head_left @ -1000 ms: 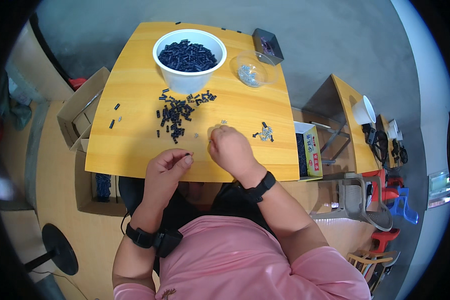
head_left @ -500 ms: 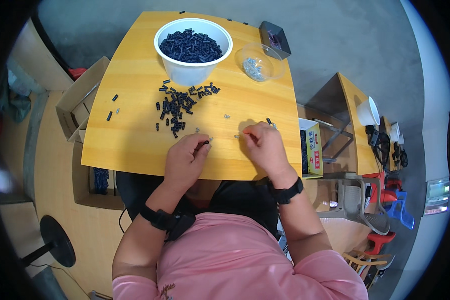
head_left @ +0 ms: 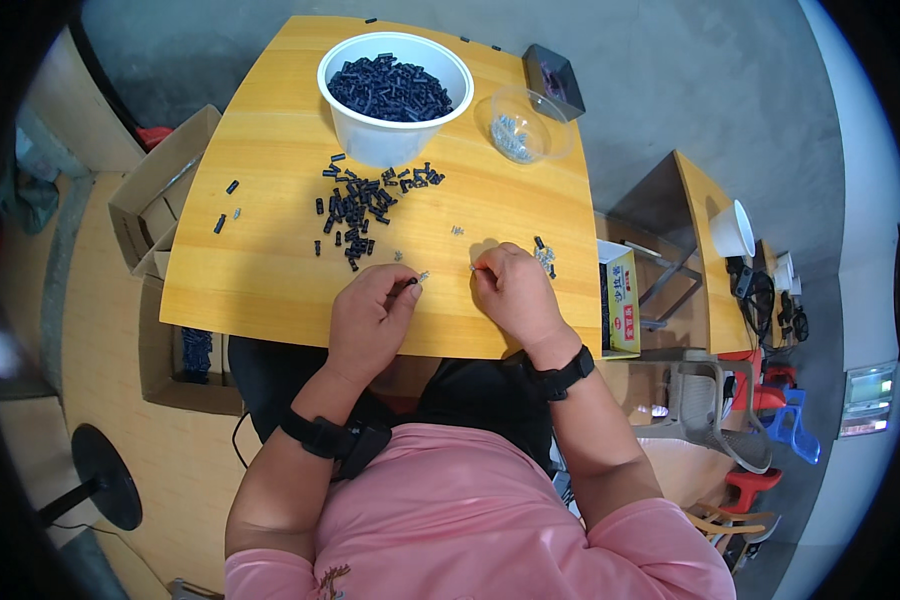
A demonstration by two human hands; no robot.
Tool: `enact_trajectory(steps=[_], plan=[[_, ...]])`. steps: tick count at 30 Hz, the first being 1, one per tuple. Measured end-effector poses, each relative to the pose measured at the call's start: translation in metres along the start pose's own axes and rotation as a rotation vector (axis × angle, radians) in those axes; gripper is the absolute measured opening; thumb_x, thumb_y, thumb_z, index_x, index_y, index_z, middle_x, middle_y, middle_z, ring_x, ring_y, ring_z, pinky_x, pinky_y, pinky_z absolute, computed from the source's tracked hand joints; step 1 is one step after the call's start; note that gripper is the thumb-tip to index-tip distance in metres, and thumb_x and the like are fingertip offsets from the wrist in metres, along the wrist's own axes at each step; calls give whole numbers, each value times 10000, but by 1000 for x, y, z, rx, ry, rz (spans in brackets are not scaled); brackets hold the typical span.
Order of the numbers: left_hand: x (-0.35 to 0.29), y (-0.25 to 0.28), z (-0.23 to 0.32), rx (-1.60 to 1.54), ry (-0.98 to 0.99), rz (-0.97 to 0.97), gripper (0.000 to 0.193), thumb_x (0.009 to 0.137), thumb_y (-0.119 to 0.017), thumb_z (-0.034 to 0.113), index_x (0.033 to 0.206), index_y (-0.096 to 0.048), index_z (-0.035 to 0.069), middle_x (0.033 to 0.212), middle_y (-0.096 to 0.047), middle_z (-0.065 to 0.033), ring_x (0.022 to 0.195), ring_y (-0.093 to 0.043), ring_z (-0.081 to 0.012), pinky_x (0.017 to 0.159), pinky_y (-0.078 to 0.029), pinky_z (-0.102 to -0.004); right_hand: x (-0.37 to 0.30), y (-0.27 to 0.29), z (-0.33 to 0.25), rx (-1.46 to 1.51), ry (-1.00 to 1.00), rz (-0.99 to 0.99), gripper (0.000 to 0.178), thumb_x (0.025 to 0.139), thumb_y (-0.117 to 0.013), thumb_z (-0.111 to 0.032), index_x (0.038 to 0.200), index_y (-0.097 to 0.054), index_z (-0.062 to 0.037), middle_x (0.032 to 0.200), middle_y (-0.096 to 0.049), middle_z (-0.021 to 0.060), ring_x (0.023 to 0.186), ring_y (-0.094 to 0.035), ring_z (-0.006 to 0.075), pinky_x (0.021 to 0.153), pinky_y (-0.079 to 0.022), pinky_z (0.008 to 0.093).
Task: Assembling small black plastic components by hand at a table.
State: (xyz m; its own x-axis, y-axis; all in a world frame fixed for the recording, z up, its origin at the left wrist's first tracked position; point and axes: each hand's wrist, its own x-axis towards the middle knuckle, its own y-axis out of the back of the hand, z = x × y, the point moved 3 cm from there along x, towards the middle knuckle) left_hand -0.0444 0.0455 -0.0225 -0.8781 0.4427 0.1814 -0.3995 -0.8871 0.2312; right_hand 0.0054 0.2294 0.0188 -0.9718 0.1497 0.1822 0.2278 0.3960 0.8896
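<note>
Where the worktop [head_left: 250, 275] stretches away, a white tub [head_left: 380, 147] stands far, beyond a black heap [head_left: 357, 208]; nearer, the right hand [head_left: 520, 298] curls, its grip impossible to tell, while left of it the left hand [head_left: 368, 312] pinches a black piece [head_left: 411, 282].

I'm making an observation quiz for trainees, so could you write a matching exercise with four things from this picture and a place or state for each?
Column one
1. White bucket
2. Clear bowl
3. Dark tray
4. Left hand

Column two
A. Has a small black piece at its fingertips
B. At the far right corner of the table
C. Heaped with dark pieces
D. Has silvery parts inside

Pairs: 1-C, 2-D, 3-B, 4-A
</note>
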Motion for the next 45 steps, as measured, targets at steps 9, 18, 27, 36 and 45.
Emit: enact_trajectory(steps=[9,18,27,36,45], plan=[[1,2,-1,2,-12,14,143,859,-636,85,970,-638,-5,883,-650,-88,760,-635,-153,689,-502,-258,10,8,-11,72,-81,80,57,753,-606,-30,782,-603,19,805,-613,202,763,-599,375,699,-501,428],[-1,4,-6,-41,17,23,145,860,-635,86,971,-638,-7,896,-652,-86,773,-634,-147,709,-503,-256,33,0,-6,69,3,-28,60,757,-599,-17,799,-625,17,817,-615,215,780,-599,377,722,-497,431],[0,3,-4,-51,-9,33,128,856,-630,73,958,-638,-3,884,-647,-90,757,-626,-145,691,-497,-254,50,-11,2,-85,-28,-89,67,762,-595,-37,787,-625,17,835,-619,217,806,-600,375,756,-499,423],[1,3,-8,-67,-3,41,119,858,-624,60,953,-632,-10,868,-640,-84,746,-620,-131,675,-492,-243,47,-1,1,93,-177,-29,92,742,-624,-51,793,-625,26,785,-614,226,774,-606,383,730,-496,420],[-1,5,-6,-64,33,42,106,856,-628,58,948,-634,4,866,-639,-70,748,-615,-123,677,-492,-243,70,-4,1,4,-35,-15,90,747,-638,-45,814,-663,11,803,-630,210,785,-619,363,735,-508,393]])
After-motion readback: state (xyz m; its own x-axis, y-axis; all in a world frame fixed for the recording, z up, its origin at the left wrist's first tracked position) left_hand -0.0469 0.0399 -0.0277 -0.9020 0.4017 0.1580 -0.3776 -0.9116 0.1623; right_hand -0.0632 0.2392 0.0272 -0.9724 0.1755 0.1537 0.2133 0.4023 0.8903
